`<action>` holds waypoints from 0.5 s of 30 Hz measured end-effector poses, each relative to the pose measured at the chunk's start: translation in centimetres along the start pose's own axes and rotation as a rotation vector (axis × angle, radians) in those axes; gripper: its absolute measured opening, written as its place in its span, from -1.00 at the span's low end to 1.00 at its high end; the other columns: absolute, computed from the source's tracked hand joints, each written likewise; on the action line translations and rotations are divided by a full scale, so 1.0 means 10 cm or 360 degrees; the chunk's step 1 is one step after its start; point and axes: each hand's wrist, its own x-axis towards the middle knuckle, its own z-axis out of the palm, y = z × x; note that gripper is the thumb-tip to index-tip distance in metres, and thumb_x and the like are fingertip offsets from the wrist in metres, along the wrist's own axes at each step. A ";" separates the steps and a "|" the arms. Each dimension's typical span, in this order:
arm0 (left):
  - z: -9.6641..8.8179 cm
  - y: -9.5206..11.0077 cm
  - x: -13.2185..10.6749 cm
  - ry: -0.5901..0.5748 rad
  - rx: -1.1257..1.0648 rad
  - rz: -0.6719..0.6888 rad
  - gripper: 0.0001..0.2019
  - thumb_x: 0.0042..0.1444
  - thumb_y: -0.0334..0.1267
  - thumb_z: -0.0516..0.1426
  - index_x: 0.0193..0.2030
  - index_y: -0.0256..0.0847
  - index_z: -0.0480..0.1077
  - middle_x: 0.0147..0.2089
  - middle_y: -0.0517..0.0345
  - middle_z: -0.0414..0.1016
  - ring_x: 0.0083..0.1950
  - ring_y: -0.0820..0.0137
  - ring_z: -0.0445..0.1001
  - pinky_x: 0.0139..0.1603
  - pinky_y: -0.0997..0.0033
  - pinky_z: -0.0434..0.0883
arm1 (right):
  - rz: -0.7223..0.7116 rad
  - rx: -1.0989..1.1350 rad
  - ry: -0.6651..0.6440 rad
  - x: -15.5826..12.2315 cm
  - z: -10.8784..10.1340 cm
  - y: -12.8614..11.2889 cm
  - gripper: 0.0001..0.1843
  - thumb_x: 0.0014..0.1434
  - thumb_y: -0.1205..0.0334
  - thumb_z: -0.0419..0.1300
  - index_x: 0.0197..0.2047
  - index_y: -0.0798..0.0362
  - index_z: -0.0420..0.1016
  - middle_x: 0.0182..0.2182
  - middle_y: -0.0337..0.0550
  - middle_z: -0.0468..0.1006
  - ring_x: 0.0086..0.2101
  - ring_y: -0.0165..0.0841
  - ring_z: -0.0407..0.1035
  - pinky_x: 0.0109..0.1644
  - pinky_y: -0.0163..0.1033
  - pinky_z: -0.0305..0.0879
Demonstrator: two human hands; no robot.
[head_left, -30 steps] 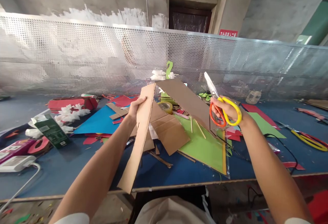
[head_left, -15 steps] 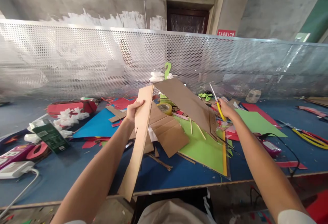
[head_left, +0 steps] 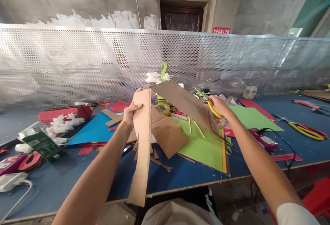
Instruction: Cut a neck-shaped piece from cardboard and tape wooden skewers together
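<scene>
My left hand [head_left: 131,112] grips the upper edge of a long cardboard strip [head_left: 143,142], thumb on its face, and the strip hangs down past the table's front edge. A wider brown cardboard panel [head_left: 180,98] meets the strip at its top and slopes away to the right. My right hand [head_left: 218,106] is closed around yellow-handled scissors [head_left: 212,110], whose blades point up and left above the panel. Beneath lie a creased cardboard piece [head_left: 168,135], a roll of yellow tape [head_left: 163,109] and a green sheet [head_left: 206,149].
On the left are a blue sheet [head_left: 90,130], a green box [head_left: 42,145] and a white power strip [head_left: 12,181]. To the right lie a light green sheet [head_left: 254,117], a purple device [head_left: 263,140] and red-and-yellow-handled pliers [head_left: 304,128]. A perforated metal screen [head_left: 85,63] stands behind.
The cardboard strip has turned to hang more upright. My right hand has brought the scissors left, and their blades now tilt further towards the left. The camera view has shifted slightly.
</scene>
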 end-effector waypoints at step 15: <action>-0.07 -0.09 0.11 -0.0012 0.0128 -0.0195 -0.53 -0.04 -0.22 0.33 0.05 -0.18 0.44 -0.11 0.12 0.62 -0.29 0.34 0.60 -0.22 0.39 0.58 | -0.1250 0.0457 -0.0649 0.47 0.38 -2.28 -0.53 0.07 0.52 0.17 0.06 0.02 0.44 -0.15 -0.16 0.57 -0.15 -0.36 0.42 0.03 -0.24 0.32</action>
